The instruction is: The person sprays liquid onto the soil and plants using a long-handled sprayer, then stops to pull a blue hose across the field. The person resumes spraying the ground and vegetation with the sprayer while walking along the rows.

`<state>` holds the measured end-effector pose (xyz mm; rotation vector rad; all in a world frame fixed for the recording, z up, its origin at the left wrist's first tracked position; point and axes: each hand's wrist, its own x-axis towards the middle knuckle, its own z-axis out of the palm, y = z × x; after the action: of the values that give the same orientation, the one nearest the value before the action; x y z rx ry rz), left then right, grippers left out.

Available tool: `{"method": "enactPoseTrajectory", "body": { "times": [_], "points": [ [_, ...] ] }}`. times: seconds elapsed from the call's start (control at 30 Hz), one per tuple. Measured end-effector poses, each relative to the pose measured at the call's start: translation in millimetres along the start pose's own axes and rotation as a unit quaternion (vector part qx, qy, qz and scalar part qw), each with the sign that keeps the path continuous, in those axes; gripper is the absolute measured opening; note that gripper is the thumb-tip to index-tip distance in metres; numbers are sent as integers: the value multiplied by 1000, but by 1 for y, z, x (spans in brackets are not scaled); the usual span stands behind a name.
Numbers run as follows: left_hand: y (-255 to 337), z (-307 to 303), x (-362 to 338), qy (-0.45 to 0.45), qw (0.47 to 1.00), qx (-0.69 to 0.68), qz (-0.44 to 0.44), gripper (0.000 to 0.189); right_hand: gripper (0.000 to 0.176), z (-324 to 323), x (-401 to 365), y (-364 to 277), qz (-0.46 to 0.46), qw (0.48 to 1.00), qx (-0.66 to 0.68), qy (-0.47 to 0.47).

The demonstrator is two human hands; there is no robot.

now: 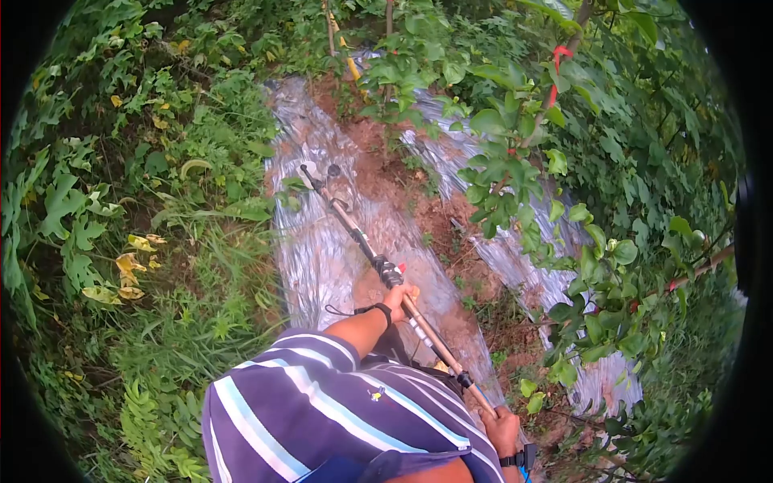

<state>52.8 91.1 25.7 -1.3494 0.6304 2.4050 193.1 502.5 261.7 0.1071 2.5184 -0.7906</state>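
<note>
View from my head camera, looking down a slope. Left of the pole (pixel 346 219), thick weeds (pixel 161 241) and yellowing leaves cover the ground. Just beside them a strip of shiny sheet (pixel 310 266) runs up the frame, and the far end of the pole rests on it. That end carries a small tool head (pixel 310 171), too small for me to say what kind.

The pole slants from upper left down to lower right. My left hand (pixel 400 298), on a striped sleeve with a dark wristband (pixel 384 312), is clenched around the pole about midway along it. My right hand (pixel 503 431) grips the near end of the pole, close to my body, fingers wrapped round it.

Right of the pole lies a band of red soil (pixel 427 217), then a second sheet, then a leafy tree (pixel 515 177) with a red tie (pixel 558 56) on a branch.

As I judge it, the wide spacing of the hands suits such a long pole. The rear hand should steer and the front hand bear the weight, with the head kept light so the sheet does not tear.
</note>
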Motion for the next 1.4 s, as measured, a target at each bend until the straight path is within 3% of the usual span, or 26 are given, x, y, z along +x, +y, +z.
{"method": "enactPoseTrajectory", "body": {
  "times": [0.13,0.2,0.57,0.73,1.0,1.03,1.1,1.4],
  "points": [
    [1,-2,-19,11,1000,5,-6,13,41,1,1,3,-28,999,-25,2],
    [1,-11,-15,-29,1000,-3,4,13,41,7,6,14,-30,999,-35,1],
    [16,-18,-23,15,999,-35,37,24,39,4,21,-5,-54,997,-58,-17],
    [12,-24,-18,29,997,-41,55,20,39,7,24,-4,-47,998,-38,1],
    [-2,-43,-1,-43,995,-60,70,31,37,-2,23,-9,-54,997,-63,5],
    [-3,-41,-5,-44,995,-60,70,31,37,-4,23,-9,-54,996,-64,5],
    [-3,-35,-12,-35,995,-70,58,12,31,-10,24,-9,-78,995,-65,5],
    [-18,-42,-2,12,990,-130,45,16,34,-30,31,-17,-57,996,-74,5]
  ]
}}
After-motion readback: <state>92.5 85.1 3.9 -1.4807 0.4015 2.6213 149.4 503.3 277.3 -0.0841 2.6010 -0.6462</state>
